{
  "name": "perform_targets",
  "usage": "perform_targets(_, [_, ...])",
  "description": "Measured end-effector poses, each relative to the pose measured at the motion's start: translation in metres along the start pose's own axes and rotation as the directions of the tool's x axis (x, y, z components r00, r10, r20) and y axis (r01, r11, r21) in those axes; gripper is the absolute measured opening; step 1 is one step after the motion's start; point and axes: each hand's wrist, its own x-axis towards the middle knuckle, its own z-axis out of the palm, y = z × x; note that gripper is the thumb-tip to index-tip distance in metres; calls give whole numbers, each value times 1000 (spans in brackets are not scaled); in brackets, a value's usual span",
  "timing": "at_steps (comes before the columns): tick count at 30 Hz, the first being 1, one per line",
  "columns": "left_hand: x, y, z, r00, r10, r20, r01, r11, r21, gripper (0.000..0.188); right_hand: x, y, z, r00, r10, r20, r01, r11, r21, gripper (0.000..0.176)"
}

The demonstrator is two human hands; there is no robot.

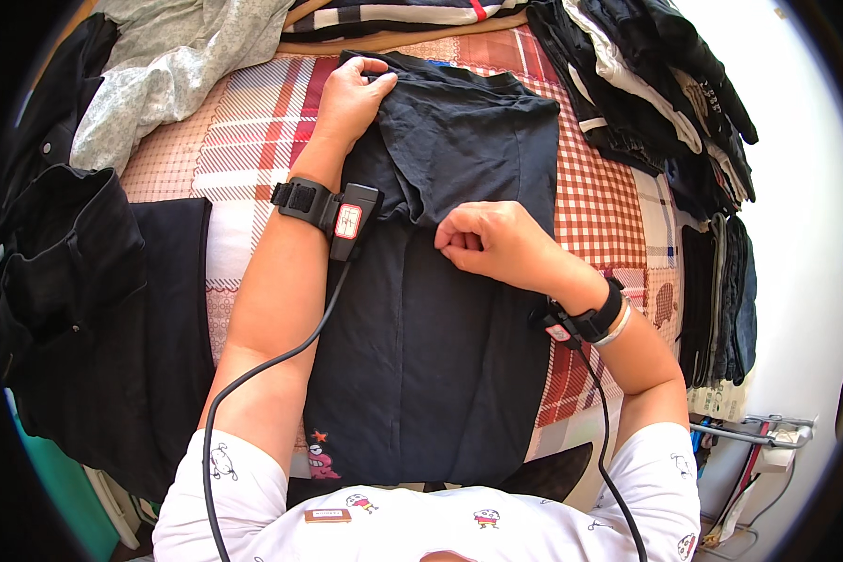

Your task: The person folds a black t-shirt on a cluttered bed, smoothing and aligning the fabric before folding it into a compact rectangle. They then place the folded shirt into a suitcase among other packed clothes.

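Note:
A black T-shirt lies lengthwise before me on a patchwork bedspread. One side and its sleeve are folded inward, and wrinkles run across the upper part. Near the hem at lower left, a pink cartoon print shows. My left hand pinches the shirt's upper left edge between thumb and fingers. Lower down, my right hand hovers over or rests on the cloth beside the folded sleeve's edge. Its fingers are curled together, with no fabric visible between them. Both wrists wear black strapped devices with cables.
Black trousers lie at left, below pale patterned cloth. Piled dark clothes are at upper right, above a row of folded garments. A checked garment lies at the far edge. The bedspread shows between them.

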Motion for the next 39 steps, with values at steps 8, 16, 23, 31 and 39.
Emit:
perform_targets(8, [-1, 2, 0, 1000, -3, -2, 3, 1000, -1, 29, -2, -2, 5, 973, -137, -186, 60, 927, -369, 26])
perform_targets(16, [-2, 5, -3, 997, -52, 48, 50, 998, 42, 30, 4, -5, -7, 973, 127, 191, -149, 983, 107, 8])
perform_targets(23, [-3, 9, -3, 998, -55, 31, 52, 995, 80, 32, 10, -23, -8, 985, -103, -136, 93, 993, -73, 37])
perform_targets(31, [-2, 5, -2, 999, -44, -4, 44, 997, 63, 33, 3, -5, -33, 977, -155, 147, 107, 952, 288, 41])
perform_targets(39, [-2, 4, -1, 999, -48, 5, 48, 995, 86, 29, -1, 39, -29, 992, 88, 90, -40, 898, -439, 67])
